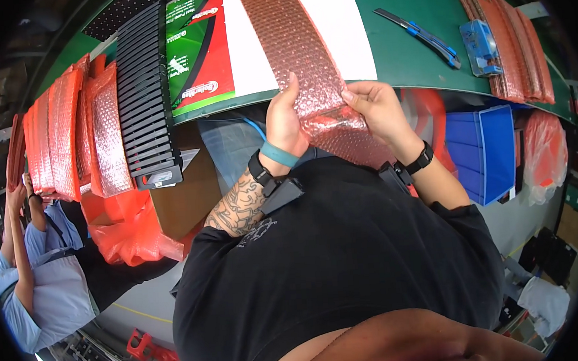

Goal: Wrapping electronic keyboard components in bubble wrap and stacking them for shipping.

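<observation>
A long pink bubble-wrap bag (294, 48) lies across a white sheet (332, 25) on the green table (413, 54), its near end hanging over the table's edge. My left hand (285, 118) grips the bag's left side at that edge. My right hand (374, 106) pinches its right side, where the wrap is crumpled. Both wrists carry black bands, and the left also wears a teal band.
A black slotted tray (143, 90) and stacks of pink bubble bags (68, 134) sit at left. A green and red box (195, 47) lies beside the sheet. A blue utility knife (422, 36), a blue tool (479, 46) and more pink bags (516, 47) lie at right. A blue bin (486, 152) stands below. Another person (37, 275) sits at lower left.
</observation>
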{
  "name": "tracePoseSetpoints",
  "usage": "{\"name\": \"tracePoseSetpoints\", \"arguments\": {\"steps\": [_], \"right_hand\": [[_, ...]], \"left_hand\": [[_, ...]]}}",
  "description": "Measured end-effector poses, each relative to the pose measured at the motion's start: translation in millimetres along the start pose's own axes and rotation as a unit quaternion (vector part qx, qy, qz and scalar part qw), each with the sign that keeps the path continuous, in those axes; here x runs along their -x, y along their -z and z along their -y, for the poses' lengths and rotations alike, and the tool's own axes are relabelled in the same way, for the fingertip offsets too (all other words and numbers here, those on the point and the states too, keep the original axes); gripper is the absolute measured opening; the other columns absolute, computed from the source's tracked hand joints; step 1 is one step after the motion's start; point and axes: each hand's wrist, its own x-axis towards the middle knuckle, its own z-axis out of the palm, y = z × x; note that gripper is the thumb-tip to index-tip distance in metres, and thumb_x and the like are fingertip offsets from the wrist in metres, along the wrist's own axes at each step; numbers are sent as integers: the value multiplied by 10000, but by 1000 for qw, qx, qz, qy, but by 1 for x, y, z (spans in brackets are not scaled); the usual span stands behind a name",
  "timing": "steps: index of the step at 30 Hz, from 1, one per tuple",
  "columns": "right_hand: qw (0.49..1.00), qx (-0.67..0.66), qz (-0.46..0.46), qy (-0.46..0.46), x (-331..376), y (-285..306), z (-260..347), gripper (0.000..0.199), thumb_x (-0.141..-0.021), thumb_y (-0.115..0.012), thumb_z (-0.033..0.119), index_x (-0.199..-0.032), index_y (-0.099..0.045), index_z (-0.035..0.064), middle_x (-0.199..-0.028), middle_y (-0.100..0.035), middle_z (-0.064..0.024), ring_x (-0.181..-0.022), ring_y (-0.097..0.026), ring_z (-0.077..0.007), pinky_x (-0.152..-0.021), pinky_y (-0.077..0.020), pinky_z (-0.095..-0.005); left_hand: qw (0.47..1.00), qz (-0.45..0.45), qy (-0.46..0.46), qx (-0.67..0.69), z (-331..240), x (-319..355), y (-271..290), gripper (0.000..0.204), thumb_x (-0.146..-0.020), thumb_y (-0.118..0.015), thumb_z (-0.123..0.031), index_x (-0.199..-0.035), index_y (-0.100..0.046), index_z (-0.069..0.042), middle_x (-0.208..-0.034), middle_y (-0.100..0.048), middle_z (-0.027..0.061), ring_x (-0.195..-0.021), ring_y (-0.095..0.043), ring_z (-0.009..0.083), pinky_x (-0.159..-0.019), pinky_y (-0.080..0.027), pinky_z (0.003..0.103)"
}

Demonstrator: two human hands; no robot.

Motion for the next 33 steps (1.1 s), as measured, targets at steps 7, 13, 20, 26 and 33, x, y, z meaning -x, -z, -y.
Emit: {"name": "tracePoseSetpoints", "arguments": {"steps": [7,13,20,26,33], "right_hand": [[997,72,9,18,12,-9,-7,251,-1017,-579,71,-1176,-662,-104,-1051,-732,-111,-884,-677,-115,-817,-538,-252],[999,-42,-6,17,3,-3,-2,276,-1016,-584,78,-1212,-646,-105,-1068,-730,-114,-896,-678,-115,-824,-541,-252],[994,18,-7,104,-7,-20,13,295,-1002,-615,74,-1227,-633,-116,-1068,-728,-131,-909,-682,-122,-824,-548,-252],[989,56,-13,137,-7,-37,22,306,-989,-634,56,-1232,-623,-131,-1075,-724,-144,-926,-677,-118,-822,-546,-244],[991,41,-14,124,-11,-41,10,295,-987,-634,46,-1226,-632,-126,-1062,-729,-123,-931,-669,-105,-821,-537,-239]], "left_hand": [[994,-56,-63,-68,11,2,7,410,-1091,-427,-295,-1302,-527,42,-1253,-639,147,-1144,-640,269,-1011,-509,413],[999,4,-50,14,-10,20,-1,380,-1077,-471,-225,-1331,-492,57,-1253,-641,159,-1097,-666,244,-963,-548,394],[963,-92,-168,-191,3,30,25,436,-1012,-574,-47,-1399,-430,95,-1230,-647,224,-1033,-699,247,-831,-604,373],[946,-116,-259,-155,14,29,22,440,-985,-614,-16,-1382,-471,109,-1197,-674,198,-1042,-681,197,-882,-581,330],[894,-139,-337,-259,14,19,43,377,-999,-596,-17,-1346,-534,117,-1214,-667,153,-1075,-634,152,-949,-518,270]]}}
